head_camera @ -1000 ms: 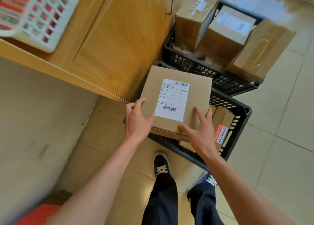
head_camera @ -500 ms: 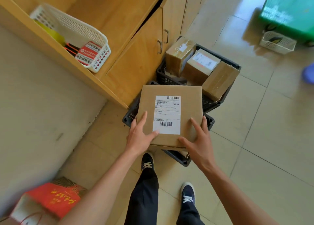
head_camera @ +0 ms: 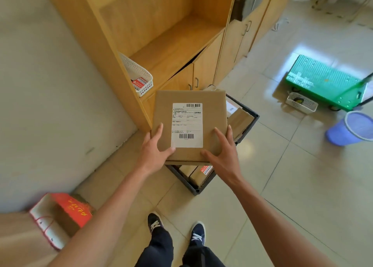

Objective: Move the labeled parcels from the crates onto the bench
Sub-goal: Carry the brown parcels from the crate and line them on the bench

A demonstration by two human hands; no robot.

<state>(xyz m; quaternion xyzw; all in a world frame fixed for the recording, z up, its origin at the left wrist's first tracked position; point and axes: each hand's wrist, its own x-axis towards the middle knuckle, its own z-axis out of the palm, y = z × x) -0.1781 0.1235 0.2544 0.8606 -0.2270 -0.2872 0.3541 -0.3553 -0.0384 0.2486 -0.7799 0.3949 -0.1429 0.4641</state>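
Head view, near to far: two shoes stand on the tiled floor, below both forearms. Left of the left forearm a red box lies against the wall. Each grip is closed on the parcel: the left hand clasps its near left corner, thumb lying on top at the label's lower edge, fingers along the left side; the right hand clasps the near right corner, thumb on top, fingers spread up the right side. Held flat and label up, the parcel hangs in the air between the hands, above the black crates. Under the hands, the near crate shows a brown box with a red sticker; beyond the right hand more boxes fill the far crate. Beyond the left hand, a white basket sits on the wooden shelf of a cabinet. Far right of the right hand stand a purple bin, a small white basket and a green cart.
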